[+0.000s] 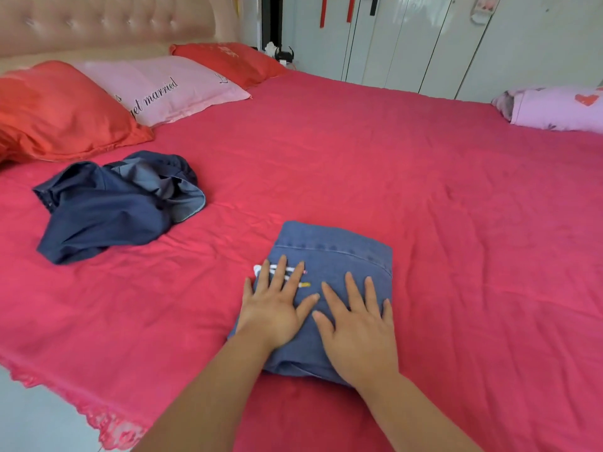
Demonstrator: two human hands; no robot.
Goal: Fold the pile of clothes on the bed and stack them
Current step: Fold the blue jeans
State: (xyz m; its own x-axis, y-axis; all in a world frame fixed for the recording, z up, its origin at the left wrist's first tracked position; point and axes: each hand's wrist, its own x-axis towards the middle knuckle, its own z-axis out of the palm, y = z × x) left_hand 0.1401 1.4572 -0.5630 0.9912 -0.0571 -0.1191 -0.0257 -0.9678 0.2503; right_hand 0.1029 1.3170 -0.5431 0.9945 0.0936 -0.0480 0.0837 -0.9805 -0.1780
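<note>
Your fingers [279,272] lay straight and spread, flat on the folded denim garment [332,256], gripping nothing. Your left hand [274,308] covered its left side, over a white print. Your right hand [359,334] pressed just beside it, thumbs nearly touching.

Denim: compact rectangle near the bed's near edge, long axis running away from you, a seam across the far end.

Both palms faced down, forearms reaching in from below.

A crumpled navy garment [111,207] lay well apart to the left. Red sheet [424,207]; red pillow [58,112] and pink pillow [163,86] by the headboard [114,21]; pale wardrobe doors [424,44] behind.
</note>
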